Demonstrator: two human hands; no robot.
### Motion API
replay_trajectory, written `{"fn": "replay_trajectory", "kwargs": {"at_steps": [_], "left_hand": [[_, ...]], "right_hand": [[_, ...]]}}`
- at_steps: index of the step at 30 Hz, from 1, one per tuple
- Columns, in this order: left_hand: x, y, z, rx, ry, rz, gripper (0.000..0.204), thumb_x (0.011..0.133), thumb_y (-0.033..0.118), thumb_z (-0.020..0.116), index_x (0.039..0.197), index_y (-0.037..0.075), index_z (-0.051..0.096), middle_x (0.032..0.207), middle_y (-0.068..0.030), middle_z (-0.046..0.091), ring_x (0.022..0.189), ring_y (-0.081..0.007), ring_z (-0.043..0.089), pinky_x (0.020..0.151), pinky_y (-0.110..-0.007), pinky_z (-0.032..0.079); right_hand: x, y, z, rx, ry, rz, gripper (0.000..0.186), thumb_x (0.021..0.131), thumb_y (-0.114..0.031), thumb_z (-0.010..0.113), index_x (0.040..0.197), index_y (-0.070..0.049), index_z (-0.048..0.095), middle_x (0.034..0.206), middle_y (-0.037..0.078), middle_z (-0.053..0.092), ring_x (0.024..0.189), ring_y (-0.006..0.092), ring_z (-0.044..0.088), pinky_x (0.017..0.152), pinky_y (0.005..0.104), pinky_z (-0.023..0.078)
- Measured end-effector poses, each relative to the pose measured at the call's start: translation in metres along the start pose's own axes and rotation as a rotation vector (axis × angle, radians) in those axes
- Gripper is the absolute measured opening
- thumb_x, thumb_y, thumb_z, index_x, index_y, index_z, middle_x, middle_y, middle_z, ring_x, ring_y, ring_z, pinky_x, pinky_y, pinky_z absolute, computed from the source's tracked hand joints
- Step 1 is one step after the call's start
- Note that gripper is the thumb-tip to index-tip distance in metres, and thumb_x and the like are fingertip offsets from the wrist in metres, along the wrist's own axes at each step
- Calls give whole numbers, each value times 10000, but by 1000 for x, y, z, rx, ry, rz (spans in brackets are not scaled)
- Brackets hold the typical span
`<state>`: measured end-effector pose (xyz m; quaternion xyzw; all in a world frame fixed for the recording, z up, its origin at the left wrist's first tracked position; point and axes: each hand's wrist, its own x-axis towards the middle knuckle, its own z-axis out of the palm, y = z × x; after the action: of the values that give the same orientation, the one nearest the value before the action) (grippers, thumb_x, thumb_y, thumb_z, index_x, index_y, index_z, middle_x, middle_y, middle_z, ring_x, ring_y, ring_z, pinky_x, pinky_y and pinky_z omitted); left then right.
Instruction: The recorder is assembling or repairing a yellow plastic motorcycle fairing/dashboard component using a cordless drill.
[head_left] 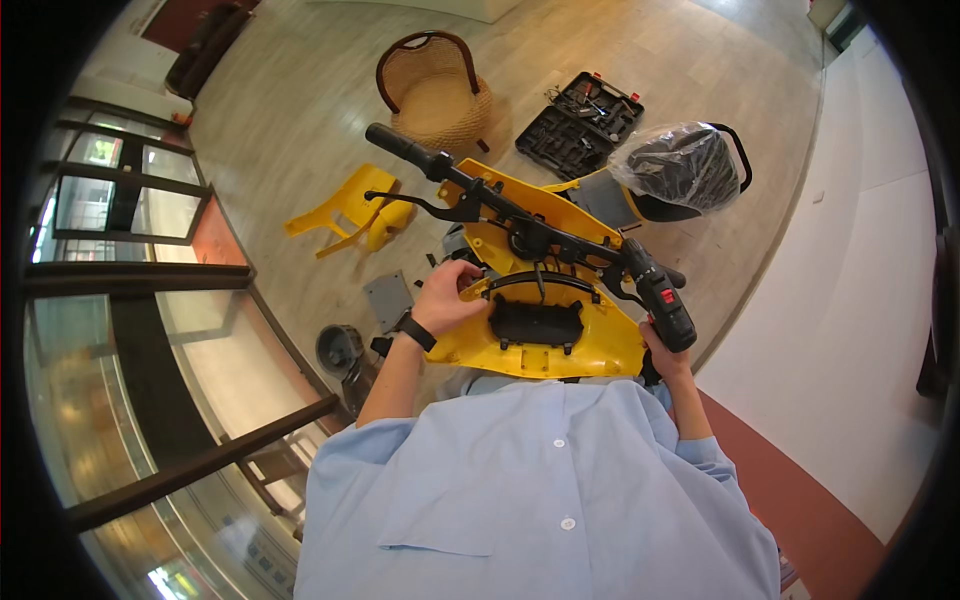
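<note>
A yellow plastic body panel (pixel 600 345) with a dark opening lies right in front of me, below the black handlebar (pixel 530 228) of a partly stripped scooter. At the panel's upper left edge my left hand (pixel 450 298), with a black wristband, has its fingers curled on the rim. A black cordless drill (pixel 662 300) with a red switch points forward beside the panel's right side. Under its rear end my right hand (pixel 667 358) is closed around what looks like the handle; most of its fingers are hidden.
Yellow cover pieces (pixel 350 210) and a grey plate (pixel 388 300) lie on the floor at left, near a black bucket-like part (pixel 340 348). Beyond stand a wicker chair (pixel 435 100), an open tool case (pixel 582 122) and a plastic-wrapped seat (pixel 680 165). Glass doors (pixel 130 280) line the left.
</note>
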<state>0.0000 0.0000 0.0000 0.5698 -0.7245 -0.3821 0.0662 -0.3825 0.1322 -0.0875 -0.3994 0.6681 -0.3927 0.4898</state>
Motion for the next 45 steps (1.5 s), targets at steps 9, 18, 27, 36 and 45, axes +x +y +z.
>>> {"fn": "replay_trajectory", "kwargs": {"at_steps": [9, 18, 27, 36, 45], "left_hand": [[-6, -11, 14, -541, 293, -83, 215, 896, -77, 517, 1071, -38, 634, 985, -112, 699, 926, -195, 705, 847, -302, 556], [-4, -8, 19, -665, 434, -151, 124, 919, -40, 571, 1037, -36, 611, 911, -116, 722, 872, -185, 727, 799, -286, 572], [-8, 11, 6, -260, 474, -22, 110, 867, 81, 703, 947, 6, 693, 835, -91, 729, 766, -175, 706, 704, -296, 536], [-19, 15, -2, -253, 310, 91, 132, 831, 25, 732, 955, -9, 702, 927, -103, 725, 856, -195, 709, 789, -292, 562], [-21, 23, -1, -99, 352, 188, 153, 753, 65, 786, 893, 50, 728, 1010, -96, 694, 910, -262, 659, 762, -331, 533]], "right_hand": [[2, 6, 0, -18, 69, -117, 115, 828, -66, 731, 932, -25, 707, 749, 36, 674, 653, 108, 628, 611, 277, 514], [3, 14, 1, -59, 69, -151, 259, 807, -52, 718, 1060, -18, 676, 875, 66, 701, 768, 150, 649, 725, 298, 528], [4, -4, 3, -262, 52, -316, 392, 774, -56, 722, 1155, -7, 646, 968, 137, 719, 874, 207, 706, 806, 327, 540], [-1, -10, 3, -177, 35, -265, 337, 778, -43, 722, 1107, 0, 658, 896, 83, 715, 792, 140, 656, 760, 301, 528], [-1, -11, 3, -155, 39, -272, 261, 777, -39, 722, 1026, 3, 656, 829, 69, 692, 741, 129, 628, 723, 292, 518]]}}
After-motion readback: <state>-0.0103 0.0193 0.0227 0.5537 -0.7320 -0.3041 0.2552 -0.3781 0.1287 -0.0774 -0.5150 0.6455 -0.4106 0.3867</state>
